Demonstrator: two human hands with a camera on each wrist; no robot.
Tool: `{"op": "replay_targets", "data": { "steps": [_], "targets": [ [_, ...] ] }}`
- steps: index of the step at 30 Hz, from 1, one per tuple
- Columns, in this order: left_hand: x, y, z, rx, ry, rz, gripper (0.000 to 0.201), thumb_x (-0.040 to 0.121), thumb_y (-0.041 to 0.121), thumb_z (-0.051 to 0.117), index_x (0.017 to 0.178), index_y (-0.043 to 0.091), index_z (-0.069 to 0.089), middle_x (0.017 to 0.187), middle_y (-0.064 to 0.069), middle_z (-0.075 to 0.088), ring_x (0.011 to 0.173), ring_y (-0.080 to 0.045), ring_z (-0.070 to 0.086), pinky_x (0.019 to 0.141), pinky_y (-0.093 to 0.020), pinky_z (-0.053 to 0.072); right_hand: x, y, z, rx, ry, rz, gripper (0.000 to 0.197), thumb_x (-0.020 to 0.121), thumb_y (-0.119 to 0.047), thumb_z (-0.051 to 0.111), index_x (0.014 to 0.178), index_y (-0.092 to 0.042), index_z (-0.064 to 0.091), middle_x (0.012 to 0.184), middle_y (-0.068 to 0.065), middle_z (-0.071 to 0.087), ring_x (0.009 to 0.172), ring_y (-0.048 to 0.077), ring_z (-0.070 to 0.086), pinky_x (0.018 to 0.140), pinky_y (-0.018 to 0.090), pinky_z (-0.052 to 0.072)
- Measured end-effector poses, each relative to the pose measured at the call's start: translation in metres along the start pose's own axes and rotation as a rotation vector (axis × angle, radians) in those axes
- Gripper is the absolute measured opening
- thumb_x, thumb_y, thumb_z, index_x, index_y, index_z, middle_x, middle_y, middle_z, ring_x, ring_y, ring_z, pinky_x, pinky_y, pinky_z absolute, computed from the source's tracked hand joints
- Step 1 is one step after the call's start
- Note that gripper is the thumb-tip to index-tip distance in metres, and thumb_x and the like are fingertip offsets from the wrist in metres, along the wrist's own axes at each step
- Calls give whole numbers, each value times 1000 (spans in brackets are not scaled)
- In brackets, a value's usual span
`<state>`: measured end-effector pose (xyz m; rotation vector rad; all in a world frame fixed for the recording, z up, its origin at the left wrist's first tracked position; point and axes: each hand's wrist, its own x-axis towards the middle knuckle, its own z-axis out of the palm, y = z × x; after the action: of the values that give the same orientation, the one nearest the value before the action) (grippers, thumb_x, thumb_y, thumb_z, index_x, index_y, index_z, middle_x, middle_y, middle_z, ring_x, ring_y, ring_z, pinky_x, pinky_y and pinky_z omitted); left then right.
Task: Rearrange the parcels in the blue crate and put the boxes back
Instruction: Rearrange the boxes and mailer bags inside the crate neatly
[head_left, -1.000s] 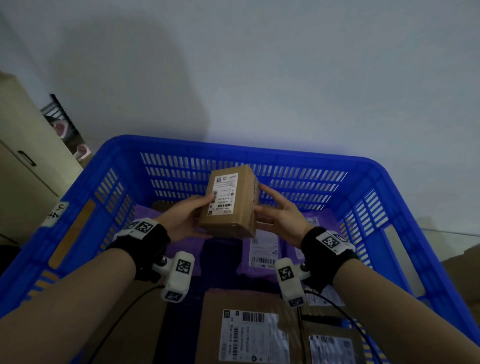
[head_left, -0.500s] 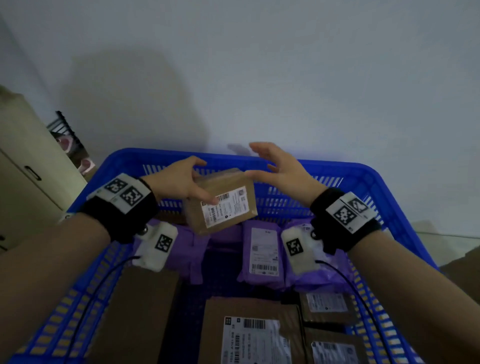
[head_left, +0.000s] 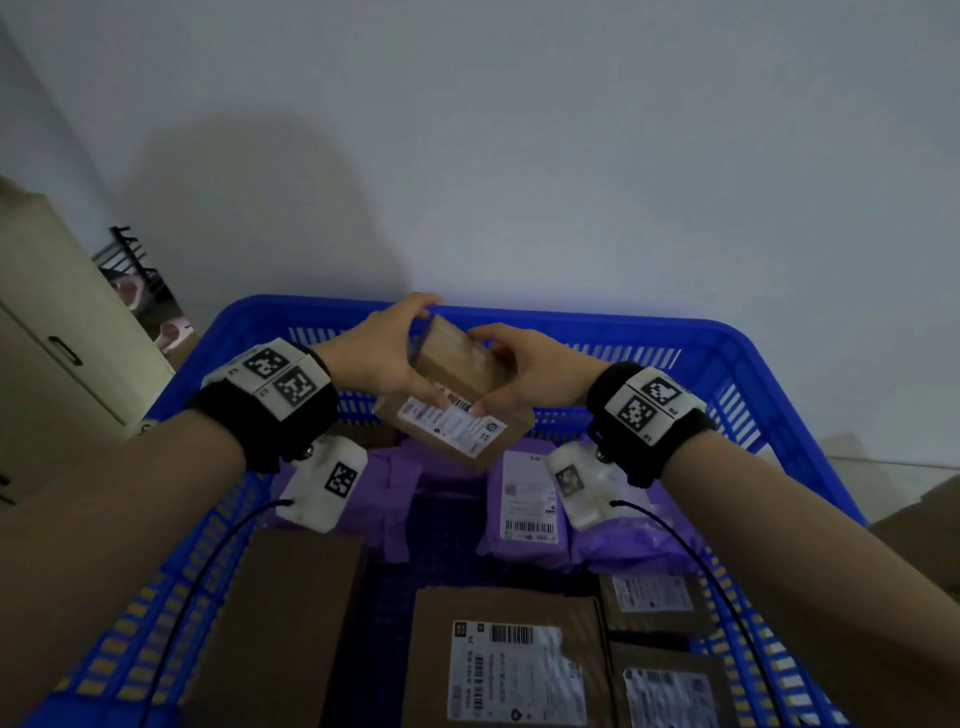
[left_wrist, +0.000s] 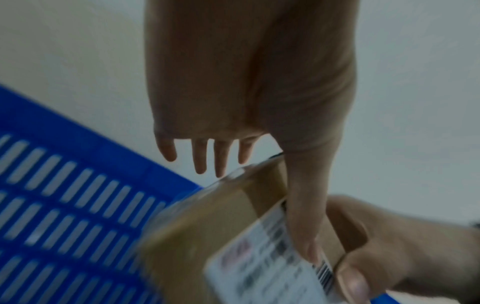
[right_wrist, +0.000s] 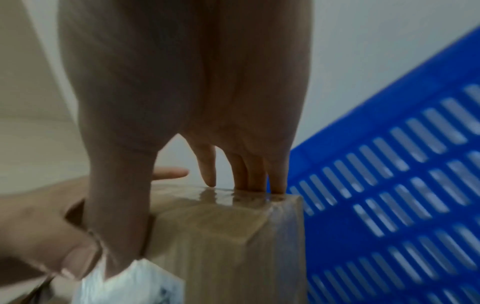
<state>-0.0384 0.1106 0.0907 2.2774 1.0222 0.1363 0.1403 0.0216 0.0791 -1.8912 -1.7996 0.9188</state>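
Note:
A small cardboard box (head_left: 457, 395) with a white shipping label hangs tilted above the far end of the blue crate (head_left: 737, 364). My left hand (head_left: 384, 358) grips its left side, fingers over the top edge and thumb on the label (left_wrist: 306, 226). My right hand (head_left: 524, 374) pinches the right end, fingertips (right_wrist: 249, 181) on the taped face and thumb near the label. Inside the crate lie purple mailer bags (head_left: 524, 499) at the far end. Nearer to me are a large labelled box (head_left: 498, 660), a plain box (head_left: 280, 623) and two small boxes (head_left: 649, 603).
A cream cabinet (head_left: 57, 332) stands left of the crate, with a dark rack (head_left: 135, 280) holding pink items behind it. A white wall rises beyond the crate. More cardboard (head_left: 924, 519) shows outside the crate at right. A dark gap of crate floor (head_left: 447, 535) runs between the parcels.
The small box rose from inside the crate to above its far rim and turned over. My right hand, briefly off it, has closed on its right end again.

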Motion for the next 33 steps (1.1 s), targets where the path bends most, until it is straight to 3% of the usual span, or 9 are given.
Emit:
{"op": "replay_targets", "data": {
  "steps": [3, 6, 10, 14, 19, 22, 24, 29, 33],
  "targets": [
    [-9, -11, 2, -250, -2, -99, 126, 48, 43, 90, 150, 23, 17, 152, -1, 31, 136, -20, 36, 108, -30, 33, -6, 19, 5, 350, 53, 47, 81, 75, -22, 78, 143, -26, 33, 117, 5, 62, 107, 22, 62, 91, 39, 53],
    [-18, -27, 12, -568, -40, -192, 129, 25, 52, 92, 140, 25, 38, 131, 0, 58, 124, -19, 52, 98, -52, 48, -9, 31, 19, 758, 68, 123, 75, 81, -11, 71, 143, -27, 31, 120, 16, 64, 109, 29, 64, 94, 48, 52],
    [-21, -41, 35, -829, -160, -301, 86, 71, 16, 77, 142, 36, 31, 122, -9, 65, 113, -30, 61, 92, -57, 49, -8, 38, 43, 1016, 4, 170, 63, 88, -7, 62, 141, -26, 34, 119, 15, 65, 104, 32, 66, 90, 46, 54],
    [-20, -57, 62, -886, -148, -391, 71, 84, 7, 66, 142, 28, 31, 126, -13, 61, 98, -29, 64, 59, -35, 57, -4, 48, 72, 1032, -30, 267, 47, 95, -11, 52, 139, -22, 42, 110, 7, 66, 90, 25, 66, 79, 37, 57],
    [-21, -89, 104, -817, -152, -547, 77, 71, 25, 80, 136, 25, 39, 129, -6, 59, 115, -30, 58, 82, -55, 53, -4, 61, 102, 887, -82, 399, 37, 96, -7, 49, 133, -9, 48, 121, 14, 61, 105, 32, 63, 91, 39, 52],
    [-21, -91, 126, -793, -191, -570, 61, 82, 21, 72, 133, 23, 39, 126, -8, 61, 111, -29, 61, 87, -49, 52, 0, 66, 113, 635, -66, 379, 37, 93, -6, 54, 130, -4, 52, 118, 17, 62, 94, 24, 64, 76, 26, 53],
    [-20, -92, 136, -751, -226, -569, 57, 85, 17, 68, 136, 15, 41, 128, -9, 60, 114, -27, 59, 88, -38, 49, 5, 76, 113, 272, -55, 294, 38, 93, -8, 56, 130, -3, 52, 128, 16, 58, 110, 26, 58, 84, 27, 47],
    [-7, -100, 156, -633, -218, -527, 60, 83, 9, 69, 134, 7, 38, 121, 4, 52, 107, -14, 53, 89, -24, 42, 9, 113, 117, -191, -220, 288, 60, 92, -26, 58, 146, -27, 31, 158, 12, 13, 146, 29, 14, 114, 44, 26],
    [11, -119, 169, -508, -414, -550, 84, 67, 26, 84, 135, 6, 39, 129, -1, 60, 113, -16, 59, 102, -35, 45, 2, 136, 128, -407, -300, 304, 69, 86, -42, 61, 145, -43, 24, 159, 6, -14, 146, 31, -12, 115, 57, 12]
  ]
}}
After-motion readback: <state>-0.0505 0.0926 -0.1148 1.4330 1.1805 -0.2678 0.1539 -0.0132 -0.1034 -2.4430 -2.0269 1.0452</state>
